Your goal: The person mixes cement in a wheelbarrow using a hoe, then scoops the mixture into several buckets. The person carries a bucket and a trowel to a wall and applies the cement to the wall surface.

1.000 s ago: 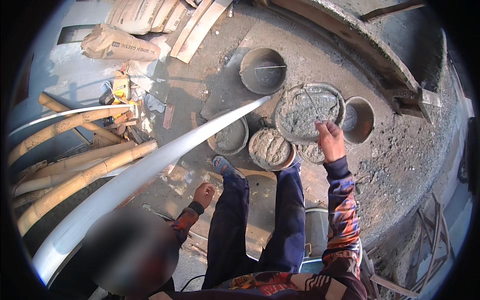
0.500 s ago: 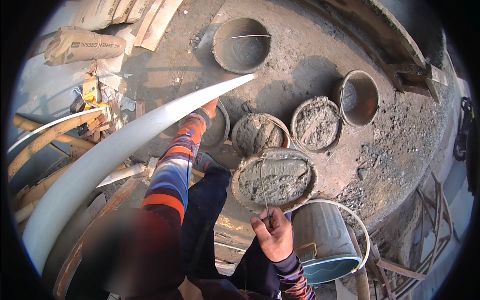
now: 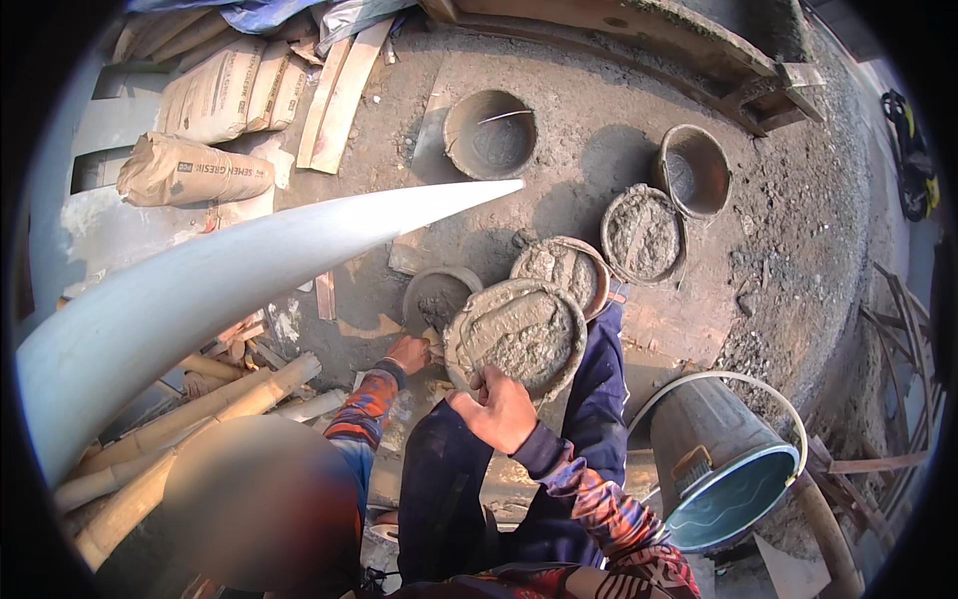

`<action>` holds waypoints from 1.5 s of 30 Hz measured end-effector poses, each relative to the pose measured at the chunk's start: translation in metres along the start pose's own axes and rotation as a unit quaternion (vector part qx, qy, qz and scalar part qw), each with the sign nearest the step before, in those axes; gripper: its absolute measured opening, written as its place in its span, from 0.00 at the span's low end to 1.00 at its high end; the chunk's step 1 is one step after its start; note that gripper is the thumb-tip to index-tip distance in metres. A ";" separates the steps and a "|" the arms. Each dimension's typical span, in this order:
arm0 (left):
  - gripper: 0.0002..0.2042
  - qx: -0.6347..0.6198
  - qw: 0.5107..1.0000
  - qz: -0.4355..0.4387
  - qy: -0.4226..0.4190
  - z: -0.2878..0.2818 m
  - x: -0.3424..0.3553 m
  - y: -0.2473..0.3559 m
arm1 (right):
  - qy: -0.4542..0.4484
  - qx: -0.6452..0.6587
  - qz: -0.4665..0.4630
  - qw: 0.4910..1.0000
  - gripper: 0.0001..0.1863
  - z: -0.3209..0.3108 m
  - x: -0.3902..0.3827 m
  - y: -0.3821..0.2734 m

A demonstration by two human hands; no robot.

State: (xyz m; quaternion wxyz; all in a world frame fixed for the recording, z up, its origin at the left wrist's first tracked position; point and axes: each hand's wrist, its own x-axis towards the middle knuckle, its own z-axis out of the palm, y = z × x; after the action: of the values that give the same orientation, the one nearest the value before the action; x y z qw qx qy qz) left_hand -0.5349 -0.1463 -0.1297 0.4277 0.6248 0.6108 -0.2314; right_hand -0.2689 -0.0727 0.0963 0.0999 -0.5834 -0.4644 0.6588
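A bucket of wet grey mortar (image 3: 529, 334) tilts in front of my knees. My right hand (image 3: 499, 409) is closed at its near rim, the fingertips partly hidden. My left hand (image 3: 407, 355), in an orange and blue sleeve, is low at that bucket's left side, fingers curled; what they hold is hidden. Just beyond it stands a bucket (image 3: 411, 299) with some grey material inside. Behind the tilted one is another mortar-filled bucket (image 3: 599, 285), partly covered. A further full bucket (image 3: 649, 240) sits to the right of that.
Two buckets, one at the back (image 3: 454, 150) and one at the right (image 3: 720, 180), hold little. A grey pail (image 3: 689, 429) lies tipped by my right leg. A white curved pipe-like object (image 3: 249, 245) crosses the left. Paper sacks (image 3: 205, 170) and bamboo poles (image 3: 190, 429) lie left.
My left hand has drawn back toward me from the left bucket. The mortar bucket at my right hand has shifted left; that hand held its wire handle earlier and is now at the rim.
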 end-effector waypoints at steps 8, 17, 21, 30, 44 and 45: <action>0.12 -0.120 0.991 -0.006 0.061 0.051 -0.031 -0.028 | -0.005 -0.150 -0.033 0.988 0.28 0.066 0.130 -0.013; 0.15 -0.218 0.964 -0.060 0.138 0.093 -0.080 -0.110 | 0.046 -0.233 0.000 0.971 0.22 0.165 0.270 0.080; 0.17 -0.274 0.948 -0.056 0.149 0.113 -0.103 -0.132 | 0.023 -0.301 0.007 0.953 0.24 0.190 0.257 0.068; 0.14 -0.324 0.923 0.015 0.206 0.049 -0.166 -0.121 | -0.165 -0.488 -0.306 0.800 0.24 0.305 0.117 0.091; 0.22 -0.460 0.825 0.121 0.304 -0.033 -0.321 -0.078 | -0.364 -0.571 -0.116 0.727 0.15 0.302 -0.018 -0.050; 0.21 -0.466 0.818 0.112 0.318 -0.036 -0.326 -0.075 | -0.356 -0.567 -0.111 0.735 0.15 0.303 -0.032 -0.071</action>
State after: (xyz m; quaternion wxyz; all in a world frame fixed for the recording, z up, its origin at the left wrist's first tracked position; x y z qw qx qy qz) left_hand -0.6632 -0.3095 0.1347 0.4729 0.4539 0.6735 0.3417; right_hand -0.5497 -0.2054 0.1356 -0.3489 -0.1994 -0.8150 0.4175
